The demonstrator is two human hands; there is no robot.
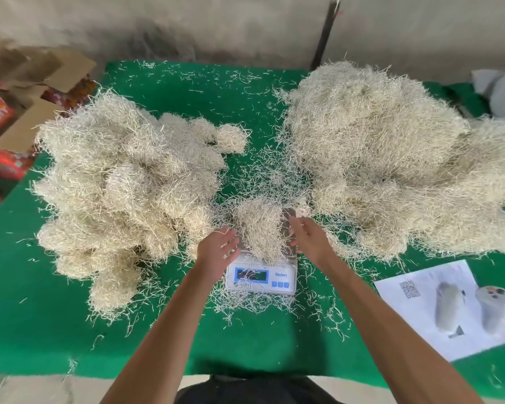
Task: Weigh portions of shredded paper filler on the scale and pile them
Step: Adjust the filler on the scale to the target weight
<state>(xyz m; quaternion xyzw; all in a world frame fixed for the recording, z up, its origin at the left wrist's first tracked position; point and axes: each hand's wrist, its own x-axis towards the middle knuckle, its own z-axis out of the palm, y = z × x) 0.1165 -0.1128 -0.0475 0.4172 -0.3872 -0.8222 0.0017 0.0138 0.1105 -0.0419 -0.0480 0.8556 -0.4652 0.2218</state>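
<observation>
Both hands, left [217, 246] and right [309, 237], flank the portion [260, 228] on the scale [261, 277], fingers relaxed.

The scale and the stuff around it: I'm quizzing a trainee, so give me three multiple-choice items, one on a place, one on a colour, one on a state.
1. Where is the printed sheet?
A. right of the scale
B. under the left pile
C. on the wall

2. What colour is the table cover?
A. red
B. green
C. blue

3. What are the hands doing?
A. gripping the sheet
B. pressing a button
C. open beside the portion

A: it lies near the table's right edge.
B: green shows all around the piles.
C: left hand and right hand flank the portion with straight fingers.
</observation>
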